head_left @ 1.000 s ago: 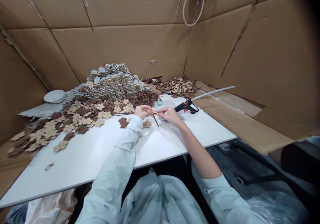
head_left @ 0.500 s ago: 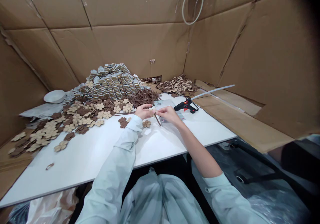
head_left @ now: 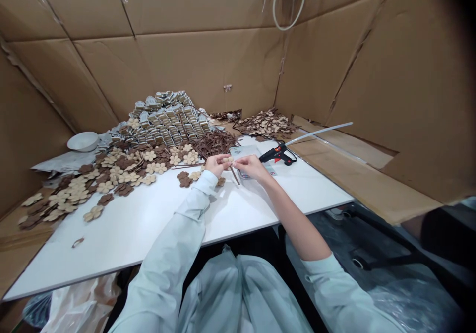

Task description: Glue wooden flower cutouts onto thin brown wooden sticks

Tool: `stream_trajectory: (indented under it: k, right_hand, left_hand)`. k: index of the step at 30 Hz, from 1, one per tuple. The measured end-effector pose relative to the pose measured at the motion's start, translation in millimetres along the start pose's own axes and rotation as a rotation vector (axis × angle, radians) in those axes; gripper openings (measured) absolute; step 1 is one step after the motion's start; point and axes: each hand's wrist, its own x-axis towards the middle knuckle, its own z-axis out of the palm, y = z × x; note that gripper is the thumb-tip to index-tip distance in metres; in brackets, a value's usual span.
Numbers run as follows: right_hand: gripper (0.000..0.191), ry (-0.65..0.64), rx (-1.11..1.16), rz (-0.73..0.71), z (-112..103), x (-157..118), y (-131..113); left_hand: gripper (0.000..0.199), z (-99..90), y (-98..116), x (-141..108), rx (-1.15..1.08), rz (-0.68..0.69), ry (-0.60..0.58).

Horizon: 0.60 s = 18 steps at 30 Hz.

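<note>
Closer together than a moment ago, the left hand [head_left: 216, 165] and the right hand [head_left: 250, 166] are both shut tight, pinching a small tan wooden flower [head_left: 227, 159] between their fingers, and a thin brown stick [head_left: 234, 175] pokes down from just beside it. Left of the hands, a white bowl [head_left: 83, 141] and a big pile of tan and brown wooden flowers [head_left: 111, 176] sit on the white counter [head_left: 111, 253]. Right of the hands lie a clear plastic packet [head_left: 245, 151] and a black and red glue gun [head_left: 278, 154].
</note>
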Motion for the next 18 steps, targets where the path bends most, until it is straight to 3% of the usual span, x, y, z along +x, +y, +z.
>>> stream_trajectory:
  k: [7,13,18]
  right_hand:
    - [0.032,-0.013,0.051,0.030,0,-1,-3]
    - [0.025,0.063,0.124,0.120,0,-6,-14]
    - [0.023,0.145,0.124,0.097,1,-7,-14]
  left_hand:
    - [0.037,-0.4,-7,2,0.066,0.085,-0.001]
    - [0.044,-3.9,4,-2,-0.075,-0.008,-0.072]
    - [0.040,-4.0,7,-4,-0.148,-0.129,-0.097]
